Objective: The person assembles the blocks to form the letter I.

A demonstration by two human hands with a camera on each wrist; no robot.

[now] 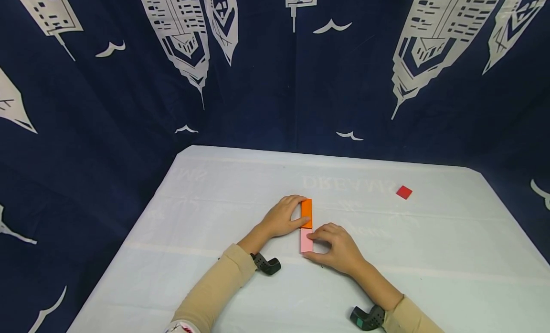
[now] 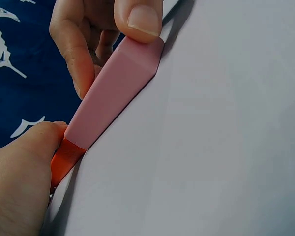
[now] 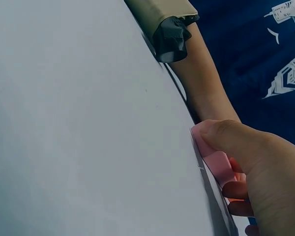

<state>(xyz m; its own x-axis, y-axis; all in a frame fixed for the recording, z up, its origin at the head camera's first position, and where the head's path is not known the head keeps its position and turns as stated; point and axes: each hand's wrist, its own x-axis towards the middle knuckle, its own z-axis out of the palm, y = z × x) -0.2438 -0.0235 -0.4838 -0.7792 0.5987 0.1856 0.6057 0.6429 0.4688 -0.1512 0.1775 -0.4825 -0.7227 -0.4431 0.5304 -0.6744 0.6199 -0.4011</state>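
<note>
On the white table, an orange block point(image 1: 307, 212) and a pink block point(image 1: 306, 242) lie end to end in one line, touching in the head view. My left hand point(image 1: 281, 217) grips the orange block from the left, its thumb near the lower end and fingertips at the far end. With thumb and fingers my right hand point(image 1: 339, 247) pinches the pink block at its near end and right side. In the left wrist view the pink block point(image 2: 110, 93) covers most of the orange block point(image 2: 66, 160). The right wrist view shows the right thumb on the pink block point(image 3: 217, 164).
A small red square piece point(image 1: 404, 192) lies on the white table point(image 1: 193, 275), towards the back right. Behind the table hangs a dark blue cloth point(image 1: 266, 103) with white building and bird prints. Each wrist carries a black camera mount point(image 1: 267, 264).
</note>
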